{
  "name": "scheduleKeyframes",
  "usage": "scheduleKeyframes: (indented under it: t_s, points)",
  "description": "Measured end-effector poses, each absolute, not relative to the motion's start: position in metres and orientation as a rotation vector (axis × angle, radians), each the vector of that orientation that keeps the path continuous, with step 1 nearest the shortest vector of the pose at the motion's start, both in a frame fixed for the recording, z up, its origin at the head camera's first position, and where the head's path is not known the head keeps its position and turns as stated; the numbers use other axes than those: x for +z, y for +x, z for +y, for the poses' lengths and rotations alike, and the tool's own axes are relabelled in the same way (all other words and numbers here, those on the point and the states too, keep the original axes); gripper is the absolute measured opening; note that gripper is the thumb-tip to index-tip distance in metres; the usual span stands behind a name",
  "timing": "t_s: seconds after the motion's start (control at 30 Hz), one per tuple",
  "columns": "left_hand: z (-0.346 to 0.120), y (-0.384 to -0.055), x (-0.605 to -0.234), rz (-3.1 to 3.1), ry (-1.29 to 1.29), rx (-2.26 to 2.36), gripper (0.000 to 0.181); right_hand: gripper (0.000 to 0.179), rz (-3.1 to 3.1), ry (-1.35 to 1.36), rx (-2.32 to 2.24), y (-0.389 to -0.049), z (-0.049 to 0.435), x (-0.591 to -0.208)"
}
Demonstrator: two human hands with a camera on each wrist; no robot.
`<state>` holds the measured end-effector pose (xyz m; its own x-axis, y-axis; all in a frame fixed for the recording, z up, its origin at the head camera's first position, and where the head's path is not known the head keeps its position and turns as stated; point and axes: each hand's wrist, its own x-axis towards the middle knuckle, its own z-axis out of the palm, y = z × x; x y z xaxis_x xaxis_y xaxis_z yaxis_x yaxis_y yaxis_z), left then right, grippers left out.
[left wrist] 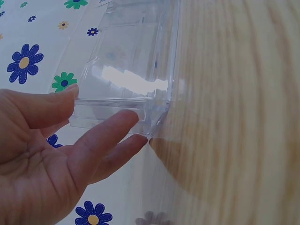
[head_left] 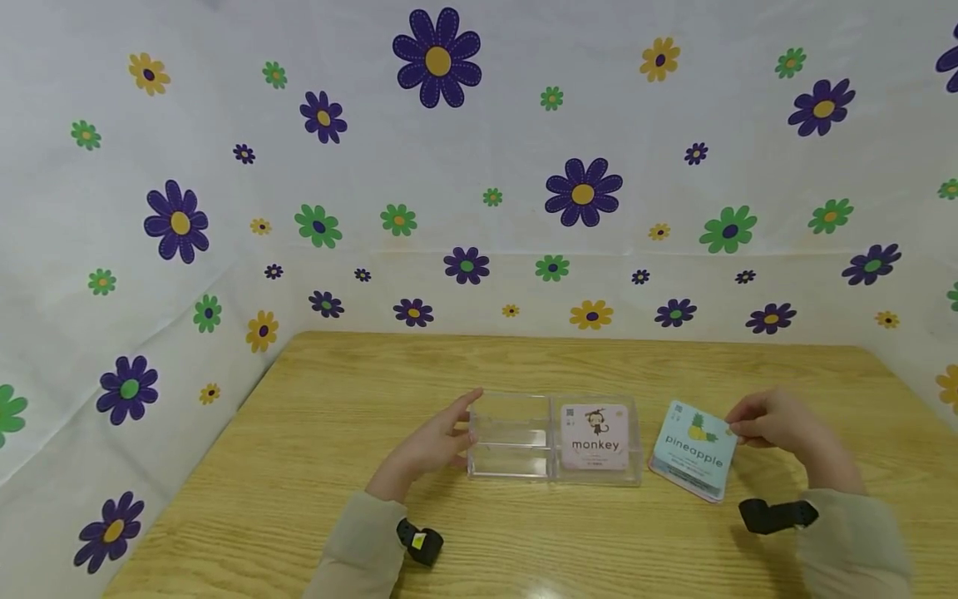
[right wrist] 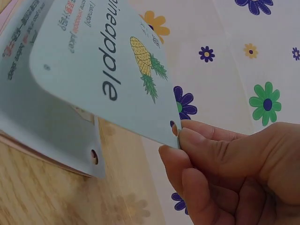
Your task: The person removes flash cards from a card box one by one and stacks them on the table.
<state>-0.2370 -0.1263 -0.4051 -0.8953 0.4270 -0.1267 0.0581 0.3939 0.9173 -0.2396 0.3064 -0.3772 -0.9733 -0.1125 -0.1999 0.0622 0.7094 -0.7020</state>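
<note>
At the left end of a clear plastic case (head_left: pixel 552 441), my left hand (head_left: pixel 432 443) touches the wall with spread, fairly straight fingers. The left wrist view has the thumb (left wrist: pixel 51 105) near one corner of the clear case (left wrist: pixel 126 77) and two fingertips by the other. A pink "monkey" card (head_left: pixel 595 437) lies in the right compartment. My right hand (head_left: pixel 774 428) pinches a corner of the light blue "pineapple" card (head_left: pixel 692 445) between thumb and forefinger. In the right wrist view this pineapple card (right wrist: pixel 101 61) is lifted at a slant over other cards (right wrist: pixel 51 124), near a punched hole.
The case and cards are on a wooden table (head_left: pixel 337 416). Behind and at the sides hangs a white cloth (head_left: pixel 479 166) with printed flowers. Black wrist cameras are strapped over both sleeves (head_left: pixel 853 532).
</note>
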Motion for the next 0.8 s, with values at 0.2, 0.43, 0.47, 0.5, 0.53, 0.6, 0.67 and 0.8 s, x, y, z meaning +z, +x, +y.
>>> scheduleKeyframes:
  t_s: [0.2,0.43,0.47,0.5,0.53,0.6,0.67,0.8]
  points:
    - [-0.127,-0.237,-0.405,2.293,0.422,1.521,0.058,0.010,2.673,-0.037,-1.077,-0.243,0.306,-0.383]
    - [-0.128,-0.236,-0.405,2.286,0.415,1.517,0.058,0.009,2.632,-0.009,-1.055,-0.244,0.304,-0.387]
    - [-0.128,-0.236,-0.405,2.284,0.413,1.518,0.058,0.009,2.628,-0.007,-1.051,-0.244,0.304,-0.388]
    - [-0.128,-0.236,-0.405,2.284,0.414,1.518,0.058,0.009,2.623,-0.002,-1.049,-0.244,0.304,-0.388]
    - [-0.128,-0.236,-0.405,2.284,0.412,1.519,0.058,0.008,2.621,-0.004,-1.049,-0.244,0.304,-0.389]
    - [-0.128,-0.236,-0.404,2.294,0.410,1.512,0.057,0.009,2.617,-0.012,-1.044,-0.244,0.304,-0.390]
    - [-0.127,-0.236,-0.404,2.295,0.413,1.513,0.057,0.009,2.607,-0.004,-1.044,-0.244,0.304,-0.391]
    - [-0.127,-0.237,-0.405,2.293,0.412,1.515,0.058,0.008,2.591,0.014,-1.027,-0.245,0.304,-0.394]
